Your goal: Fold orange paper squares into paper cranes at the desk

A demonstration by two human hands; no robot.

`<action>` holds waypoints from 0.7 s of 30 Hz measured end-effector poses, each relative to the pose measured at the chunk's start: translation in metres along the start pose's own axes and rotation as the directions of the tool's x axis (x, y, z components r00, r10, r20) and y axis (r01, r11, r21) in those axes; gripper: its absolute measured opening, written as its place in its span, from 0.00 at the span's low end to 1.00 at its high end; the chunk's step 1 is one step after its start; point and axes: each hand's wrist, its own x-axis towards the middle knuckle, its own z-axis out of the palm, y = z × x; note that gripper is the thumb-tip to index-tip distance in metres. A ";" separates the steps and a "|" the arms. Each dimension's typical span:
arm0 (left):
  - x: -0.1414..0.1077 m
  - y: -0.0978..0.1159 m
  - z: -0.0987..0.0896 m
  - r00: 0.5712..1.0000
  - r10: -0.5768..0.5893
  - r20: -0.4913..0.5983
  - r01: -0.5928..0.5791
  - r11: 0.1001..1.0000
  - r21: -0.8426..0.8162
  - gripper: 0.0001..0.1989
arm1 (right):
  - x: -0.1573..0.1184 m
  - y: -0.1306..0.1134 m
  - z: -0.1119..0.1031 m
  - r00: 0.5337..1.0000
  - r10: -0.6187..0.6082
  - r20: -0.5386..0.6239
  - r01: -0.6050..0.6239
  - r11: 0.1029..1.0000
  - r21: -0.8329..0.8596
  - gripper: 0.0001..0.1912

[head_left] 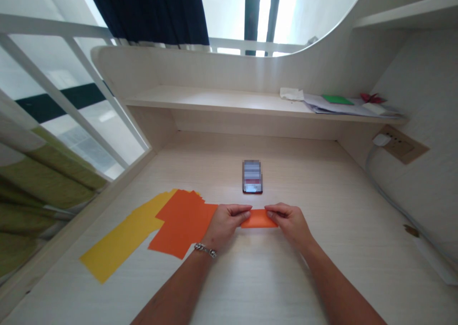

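A small folded piece of orange paper (259, 218) is held between my two hands, just above or on the desk. My left hand (231, 220) pinches its left end between thumb and fingers. At the other end, my right hand (286, 219) pinches the upper right corner in the same way. Left of my hands lie overlapping sheets of orange paper (182, 220), partly covered by my left hand. Yellow paper sheets (118, 241) stretch out beneath and beside them. Beyond the folded piece, a phone (252, 177) lies face up, its screen blurred.
The pale wooden desk (322, 172) has a raised shelf (214, 98) along its back, bearing papers (332, 105), a green sheet (337, 99) and a red folded-paper shape (372, 98). A cable (390, 203) runs down the right wall from a socket (402, 143). White bars (67, 96) border the left side.
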 end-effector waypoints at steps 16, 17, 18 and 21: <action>-0.007 0.007 0.006 0.970 0.138 0.201 -0.197 0.929 0.314 0.13 | -0.005 -0.015 0.011 1.000 0.020 0.009 -0.021 0.992 0.124 0.19; -0.007 0.007 0.007 0.973 0.144 0.179 -0.193 0.934 0.300 0.13 | -0.004 -0.014 0.011 0.999 0.046 -0.016 -0.042 0.983 0.176 0.19; -0.007 0.008 0.008 0.976 0.142 0.162 -0.184 0.941 0.283 0.14 | -0.003 -0.013 0.012 0.997 0.068 -0.035 -0.059 0.975 0.214 0.18; -0.007 0.010 0.009 0.982 0.111 0.153 -0.145 0.962 0.232 0.13 | -0.002 -0.012 0.011 0.992 0.100 -0.072 -0.081 0.971 0.226 0.14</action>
